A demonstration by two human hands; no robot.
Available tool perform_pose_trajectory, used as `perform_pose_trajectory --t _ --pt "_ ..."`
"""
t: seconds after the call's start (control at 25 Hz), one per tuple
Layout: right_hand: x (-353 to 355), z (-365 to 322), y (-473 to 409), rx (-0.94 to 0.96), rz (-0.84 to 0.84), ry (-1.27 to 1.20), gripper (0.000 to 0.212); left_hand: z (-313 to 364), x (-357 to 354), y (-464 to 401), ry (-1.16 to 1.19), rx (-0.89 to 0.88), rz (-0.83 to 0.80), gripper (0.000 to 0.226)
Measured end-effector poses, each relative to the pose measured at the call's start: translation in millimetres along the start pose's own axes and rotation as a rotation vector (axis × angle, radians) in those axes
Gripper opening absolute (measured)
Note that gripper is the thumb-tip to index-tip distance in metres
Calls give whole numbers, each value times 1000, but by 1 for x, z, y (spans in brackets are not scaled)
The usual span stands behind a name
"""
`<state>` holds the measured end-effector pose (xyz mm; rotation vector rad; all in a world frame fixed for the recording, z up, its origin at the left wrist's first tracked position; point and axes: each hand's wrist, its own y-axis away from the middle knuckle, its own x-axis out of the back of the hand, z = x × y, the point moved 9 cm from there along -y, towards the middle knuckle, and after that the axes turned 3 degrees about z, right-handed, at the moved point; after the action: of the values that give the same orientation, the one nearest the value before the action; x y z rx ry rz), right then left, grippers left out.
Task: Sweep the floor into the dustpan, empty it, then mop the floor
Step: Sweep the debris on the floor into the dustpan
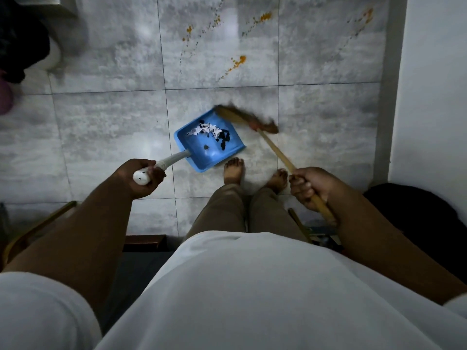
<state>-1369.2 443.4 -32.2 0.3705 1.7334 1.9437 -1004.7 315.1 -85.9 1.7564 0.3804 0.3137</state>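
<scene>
A blue dustpan lies on the grey tiled floor just ahead of my bare feet. White paper scraps and dark bits sit inside it. My left hand grips the dustpan's white handle. My right hand grips the wooden stick of a broom. The broom's brown head is blurred at the pan's open far-right edge.
Orange stains are splashed over the tiles farther ahead. A white wall runs along the right. Dark clothing and a purple object sit at the far left. A dark bag lies at my right, and a wooden frame at my left.
</scene>
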Motion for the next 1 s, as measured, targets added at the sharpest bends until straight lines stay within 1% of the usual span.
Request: perform_pose_trajectory --t 0.12,0.16,0.24,0.28,0.36,0.48,0.64,0.72,0.8,0.92,1.0 --pt "16 21 21 -16 -45 65 36 -2 1 0 12 20 -14 36" --pt "25 27 30 -23 -48 66 34 -3 -1 1 13 19 -38 45" --pt "37 30 44 -31 -46 29 32 -5 -2 3 2 20 -74 73" --pt "40 26 48 -27 -39 12 32 -7 -3 3 1 17 -80 75" --pt "42 15 49 -8 -15 -8 33 -10 -2 2 22 7 -68 58" --pt "37 0 42 11 28 -41 35 -16 -2 2 56 1 -79 52" --pt "22 -5 22 36 68 -61 35 -24 -11 -2 99 5 -93 26" --pt "9 6 10 7 33 -71 35 -31 -20 -8 132 19 -107 23" --pt "3 22 6 -34 -9 -67 37 -38 -25 -13 174 13 -115 29" --pt "11 52 21 -114 -87 -72 37 -48 -28 -13 214 15 -134 30" --pt "24 64 41 -129 -112 -100 32 -50 -30 -11 208 16 -136 29"
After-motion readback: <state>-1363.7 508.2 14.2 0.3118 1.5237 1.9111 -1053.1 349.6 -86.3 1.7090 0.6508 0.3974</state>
